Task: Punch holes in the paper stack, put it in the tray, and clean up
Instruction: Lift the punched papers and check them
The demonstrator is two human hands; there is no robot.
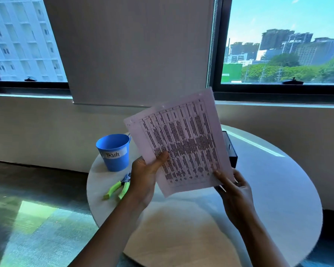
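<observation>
Strong daylight enters through the two dark-framed windows (281,45) at 10 and 2 o'clock, where the sky and the pale buildings are close to overexposed. The grey roller blind (135,51) at 12 o'clock is dim by contrast, and so is the wall under the sill. The round white counter (278,180) carries a bright streak of glare at 3 o'clock and a soft, warm-toned shadow patch at 6 o'clock. A sunlit greenish patch lies on the grey carpeted floor (33,218) at 8 o'clock. The printed text on the pale pink paper stack (181,143) is smeared and unreadable. Wide-angle distortion bends the window frames and sill toward the edges. The forearms near 6 o'clock are dark and slightly soft.
</observation>
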